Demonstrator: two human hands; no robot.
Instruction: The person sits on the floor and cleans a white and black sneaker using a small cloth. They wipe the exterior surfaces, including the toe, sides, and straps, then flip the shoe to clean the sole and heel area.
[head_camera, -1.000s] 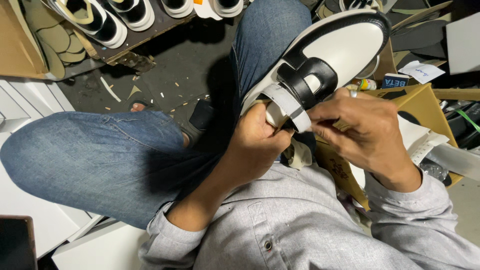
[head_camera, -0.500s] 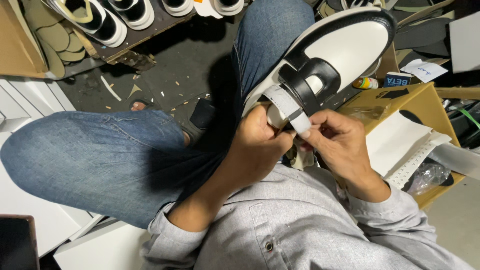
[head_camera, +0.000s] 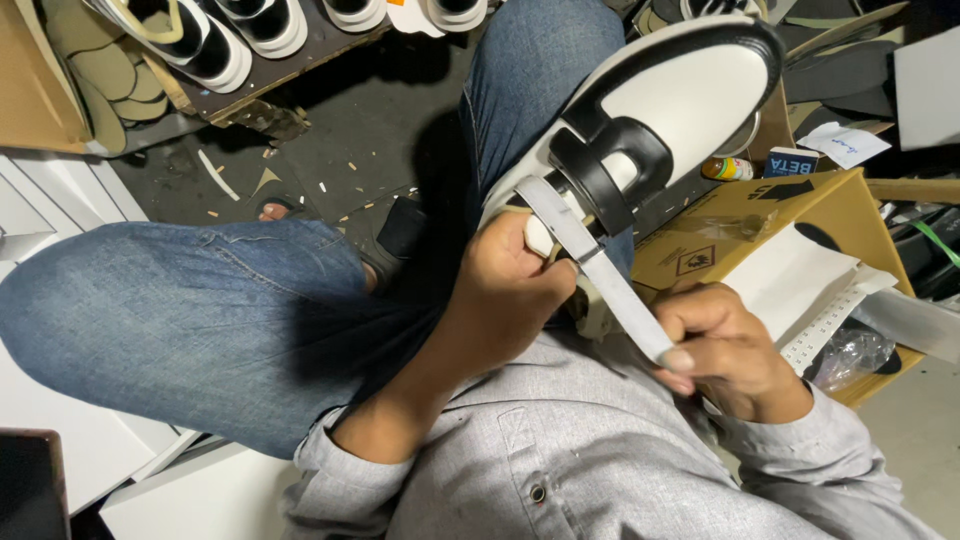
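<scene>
White-and-black shoe (head_camera: 690, 95), grey strap (head_camera: 590, 262) pulled taut

A single head-worn camera looks steeply down from close above the seated person's lap. It takes in both hands near the centre, with the cluttered floor (head_camera: 330, 150) beyond the knees.

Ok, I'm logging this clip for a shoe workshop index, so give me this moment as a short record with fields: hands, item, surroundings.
left hand: left hand grips the heel end of the shoe
right hand: right hand pinches the free end of the grey strap, pulled taut away from the shoe
item: white shoe with black trim and black buckle loop, propped on the knee
legs: blue jeans, seated
right side: yellow cardboard box with white sheets
top left: row of shoes on a board
floor: dark, scattered scraps
</scene>
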